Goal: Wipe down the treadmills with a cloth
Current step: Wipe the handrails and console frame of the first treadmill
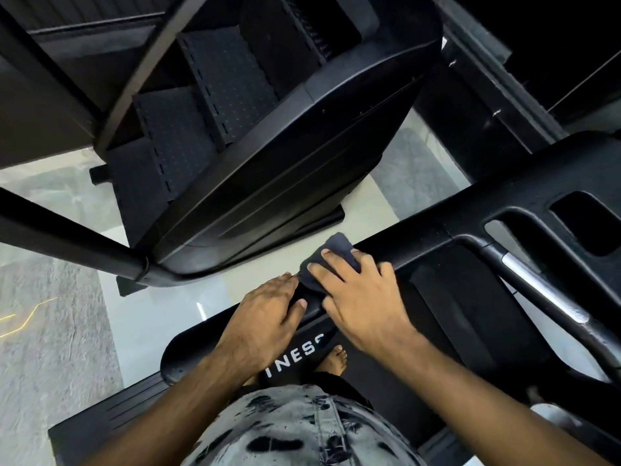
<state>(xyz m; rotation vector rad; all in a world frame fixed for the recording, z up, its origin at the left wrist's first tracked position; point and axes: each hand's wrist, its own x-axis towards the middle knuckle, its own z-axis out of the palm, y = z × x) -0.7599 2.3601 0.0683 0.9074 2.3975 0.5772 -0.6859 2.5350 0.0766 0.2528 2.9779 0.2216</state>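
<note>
Grey mat [50,331]: lies at 8 o'clock of the view. It borders a strip of glossy pale floor [161,314].

Stair machine [252,146]: black, occupies 11 to 12 o'clock. Its dotted treads are visible, and its curved side housing runs down toward centre.

Treadmill [504,348]: black, fills 3 to 6 o'clock. Its handrail [420,243] crosses diagonally from 6 o'clock up toward 3 o'clock.

Left hand [265,317]: just below centre, at 6 o'clock. The fingers are curled over the far side of the handrail and the thumb lies on the near side, so it grips the rail itself and holds no cloth.

White lettering [299,354]: partly covered, on the treadmill's side rail directly below the hands. A bare foot [332,359] stands beside it.

Cloth [336,248]: dark, folded, draped over the handrail just right of centre. It is at 1 o'clock from the left hand and almost touches that hand's fingertips.

Right hand [363,297]: lies on the cloth with fingers extended and spread, pressing it flat against the rail. The thumb is on the rail's near side.

Silver bar [537,290]: at 4 o'clock, slanting alongside the belt [470,314].

Patterned grey shirt [302,432]: at 6 o'clock, bottom edge.
</note>
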